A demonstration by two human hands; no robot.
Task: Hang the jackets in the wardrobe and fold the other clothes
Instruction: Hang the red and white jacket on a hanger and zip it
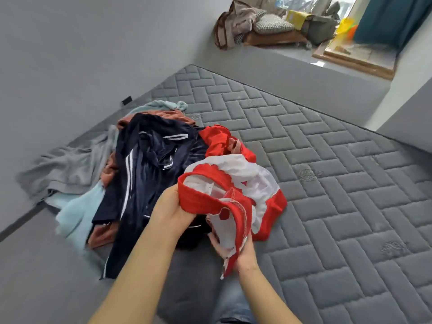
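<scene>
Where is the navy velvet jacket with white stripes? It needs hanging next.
In the head view, the navy velvet jacket with white stripes lies atop the clothes pile on the grey quilted mattress, left of centre, just left of the red and white garment.

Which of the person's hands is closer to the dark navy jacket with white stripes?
Left. The left hand grips the red garment right beside the navy jacket; the right hand is farther off.

Clothes pile point(131, 174) on mattress point(327, 183), left side, against wall point(70, 54). Lined garment point(233, 188) at pile's right edge, held between both hands. Ledge point(292, 59) behind mattress, bearing bundles point(268, 24).
</scene>
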